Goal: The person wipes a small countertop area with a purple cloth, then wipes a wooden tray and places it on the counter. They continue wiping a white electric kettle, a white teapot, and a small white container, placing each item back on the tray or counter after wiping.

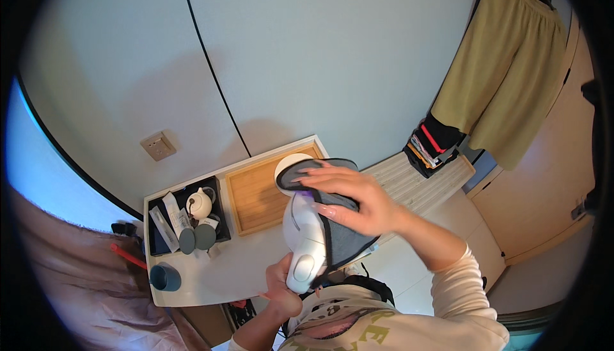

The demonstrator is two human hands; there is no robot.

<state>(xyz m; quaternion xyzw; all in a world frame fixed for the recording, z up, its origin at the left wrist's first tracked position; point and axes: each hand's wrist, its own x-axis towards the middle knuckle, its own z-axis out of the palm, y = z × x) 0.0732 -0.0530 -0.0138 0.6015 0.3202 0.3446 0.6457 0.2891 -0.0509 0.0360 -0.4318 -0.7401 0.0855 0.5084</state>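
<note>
A white handheld appliance [301, 240] is in front of my body, tilted over the desk's front edge. My left hand [283, 281] grips it from below at the rounded handle end. Grey fabric with black trim [348, 236], like a cover or pouch, lies along its right side and over its top. My right hand [352, 195] holds this fabric near the top, fingers spread across it and thumb on the near side. A purplish glow shows under the fabric. Behind it, a rounded white part [288, 161] is mostly covered; I cannot tell whether it belongs to the appliance.
On the white desk [225, 279] are a wooden tray [254, 197], a dark tray [158, 245] with a small teapot [199, 202], and a blue mug [165, 278]. Folded clothes [429, 145] sit on a bench [407, 183] at right, below hanging olive trousers [503, 68].
</note>
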